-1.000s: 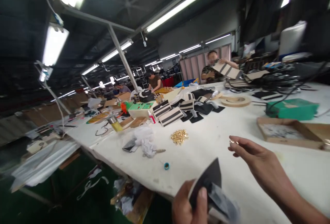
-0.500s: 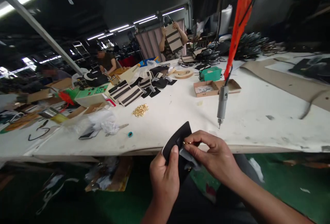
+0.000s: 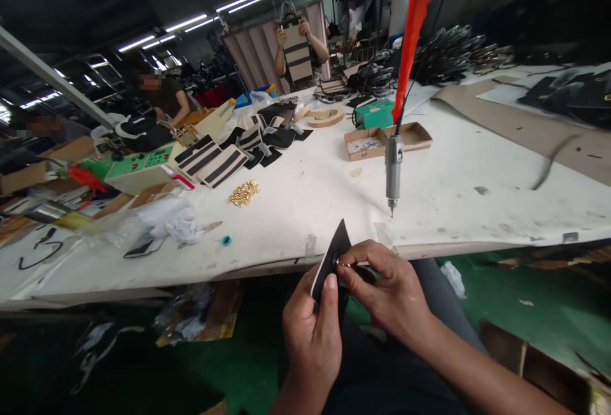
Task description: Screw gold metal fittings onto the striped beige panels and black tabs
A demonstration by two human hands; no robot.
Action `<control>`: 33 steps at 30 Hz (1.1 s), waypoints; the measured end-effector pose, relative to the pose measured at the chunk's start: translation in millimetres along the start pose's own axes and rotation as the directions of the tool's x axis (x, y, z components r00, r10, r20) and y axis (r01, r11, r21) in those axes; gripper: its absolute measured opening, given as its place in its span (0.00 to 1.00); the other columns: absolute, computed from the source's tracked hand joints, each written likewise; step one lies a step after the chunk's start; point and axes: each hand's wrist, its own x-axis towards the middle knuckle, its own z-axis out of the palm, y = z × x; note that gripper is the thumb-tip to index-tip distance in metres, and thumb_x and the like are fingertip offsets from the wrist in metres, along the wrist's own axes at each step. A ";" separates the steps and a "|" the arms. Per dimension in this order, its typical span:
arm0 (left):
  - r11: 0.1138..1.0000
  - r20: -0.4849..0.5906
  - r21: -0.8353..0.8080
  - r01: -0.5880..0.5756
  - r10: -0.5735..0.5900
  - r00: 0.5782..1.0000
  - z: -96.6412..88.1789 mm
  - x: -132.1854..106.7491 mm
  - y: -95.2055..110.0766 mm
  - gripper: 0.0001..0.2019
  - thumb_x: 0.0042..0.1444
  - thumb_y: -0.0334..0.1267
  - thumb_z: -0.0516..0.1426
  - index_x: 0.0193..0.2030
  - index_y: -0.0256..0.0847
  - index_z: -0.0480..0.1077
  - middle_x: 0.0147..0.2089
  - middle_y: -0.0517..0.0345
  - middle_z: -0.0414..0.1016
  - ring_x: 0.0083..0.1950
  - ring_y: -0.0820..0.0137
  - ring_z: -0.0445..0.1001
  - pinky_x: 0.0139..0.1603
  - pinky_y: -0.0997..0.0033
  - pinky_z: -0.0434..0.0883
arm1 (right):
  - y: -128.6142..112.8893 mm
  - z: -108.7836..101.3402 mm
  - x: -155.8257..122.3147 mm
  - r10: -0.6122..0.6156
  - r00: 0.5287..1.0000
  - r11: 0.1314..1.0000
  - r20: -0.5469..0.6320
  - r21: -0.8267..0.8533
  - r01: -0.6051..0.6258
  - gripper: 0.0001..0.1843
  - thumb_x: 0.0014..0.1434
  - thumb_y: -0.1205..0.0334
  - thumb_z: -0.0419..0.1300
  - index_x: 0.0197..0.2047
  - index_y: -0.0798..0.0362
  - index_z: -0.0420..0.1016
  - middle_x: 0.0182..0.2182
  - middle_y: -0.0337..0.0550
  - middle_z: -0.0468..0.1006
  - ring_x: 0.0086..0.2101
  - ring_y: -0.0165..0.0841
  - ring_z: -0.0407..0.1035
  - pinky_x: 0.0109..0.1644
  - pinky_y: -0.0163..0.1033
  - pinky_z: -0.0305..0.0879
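Below table edge (image 3: 267,267), left hand (image 3: 310,332) around black piece (image 3: 335,253), right hand (image 3: 389,288) tight on gold fitting (image 3: 342,264).

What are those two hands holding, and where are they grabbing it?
The left hand grips a black pointed piece by its lower part; the right hand pinches a small gold fitting against it.

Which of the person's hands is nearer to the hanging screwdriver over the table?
Right. The right hand, pinching a gold ring, is just below the screwdriver in the picture; the left hand, holding the black piece, is lower and farther left.
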 end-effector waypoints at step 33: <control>0.961 0.093 -0.240 0.138 -0.119 0.989 9.1 -30.3 -4.1 0.30 0.68 0.58 0.57 0.72 0.48 0.67 0.72 0.43 0.68 0.70 0.49 0.70 0.64 0.56 0.76 | 8.6 13.0 -27.1 -0.056 0.981 0.960 0.188 -0.260 0.104 0.30 0.56 0.69 0.67 0.62 0.48 0.70 0.54 0.52 0.78 0.54 0.49 0.73 0.59 0.56 0.68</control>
